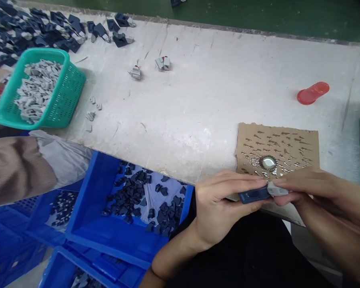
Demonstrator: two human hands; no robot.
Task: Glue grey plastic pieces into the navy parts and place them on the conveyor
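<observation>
My left hand (219, 204) grips a dark blue plastic part (253, 195) between thumb and fingers. A light grey plastic piece (277, 190) is pinched in my right hand (309, 186), its end meeting the dark blue part. Whether the two pieces are locked together I cannot tell. Both hands are at the table's front edge, just before a piece of brown cardboard (303, 138). Glossy wet-looking streaks cover the cardboard, and a small round cap (268, 162) with shiny liquid lies on it.
A green basket (66, 96) of grey pieces stands left, near a heap of dark blue parts (42, 30). Loose grey pieces (135, 73) lie on the table (192, 100). A red cup-like object (313, 93) is at right. Blue crates (120, 248) sit below; another person's sleeve (22, 166) shows.
</observation>
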